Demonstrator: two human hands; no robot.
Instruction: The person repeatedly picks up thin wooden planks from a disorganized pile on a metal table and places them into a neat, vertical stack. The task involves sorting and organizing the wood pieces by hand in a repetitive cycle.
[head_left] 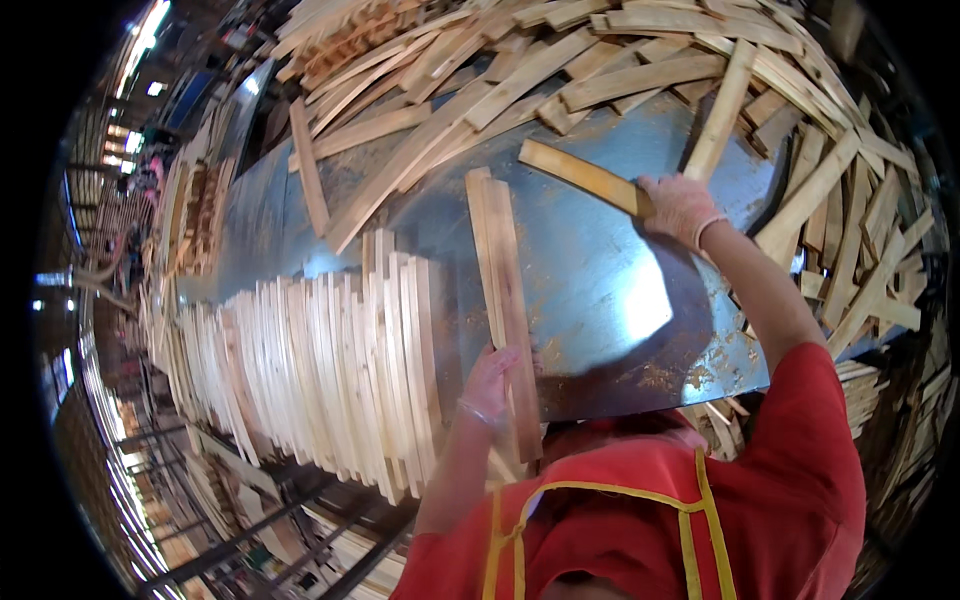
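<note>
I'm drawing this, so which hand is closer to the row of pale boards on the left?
Left. The left hand is just right of the row of pale boards, holding two brownish boards. The right hand is farther right, holding one end of a yellowish board.

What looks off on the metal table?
Loose wood debris is scattered on the metal table, thickest toward its near edge. The boards heaped along the far and right sides lie crisscrossed, unlike the neat row of slats at left. No clear damage shows on the board in the right hand.
</note>
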